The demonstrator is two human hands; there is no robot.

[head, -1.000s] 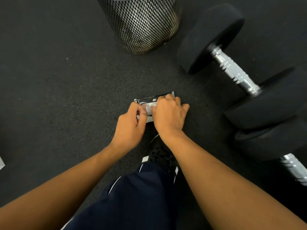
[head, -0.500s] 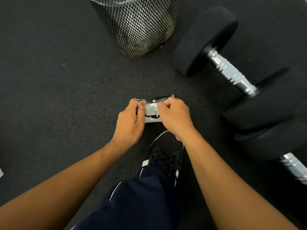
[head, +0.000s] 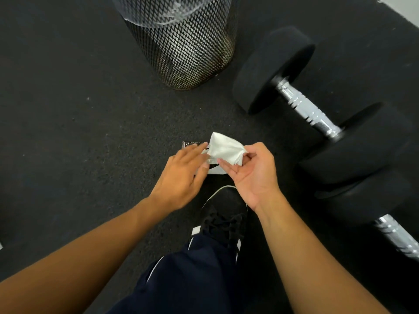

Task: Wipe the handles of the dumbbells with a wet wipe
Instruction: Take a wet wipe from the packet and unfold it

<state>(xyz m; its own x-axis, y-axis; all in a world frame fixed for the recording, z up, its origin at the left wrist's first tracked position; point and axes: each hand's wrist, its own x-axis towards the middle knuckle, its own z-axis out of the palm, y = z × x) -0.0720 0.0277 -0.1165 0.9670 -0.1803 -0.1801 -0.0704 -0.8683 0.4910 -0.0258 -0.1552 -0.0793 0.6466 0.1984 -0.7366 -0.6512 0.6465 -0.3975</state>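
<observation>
My right hand (head: 251,171) is turned palm up and pinches a white wet wipe (head: 224,147) that sticks out of the dark wipe packet (head: 192,145) on the floor. My left hand (head: 183,175) lies flat on the packet with its fingers straight, pressing it down. To the right lies a black dumbbell with a chrome handle (head: 306,107). A second dumbbell's chrome handle (head: 396,236) shows at the lower right edge, partly cut off.
A black wire-mesh bin (head: 186,41) with a clear liner stands at the top centre. My black shoe (head: 224,214) and dark trouser leg are just below my hands. The floor is dark rubber matting; a pale strip shows at the top right corner.
My right hand has turned palm up and pulled the white wipe out of the packet. My left hand has flattened onto the packet. The camera has tilted slightly.
</observation>
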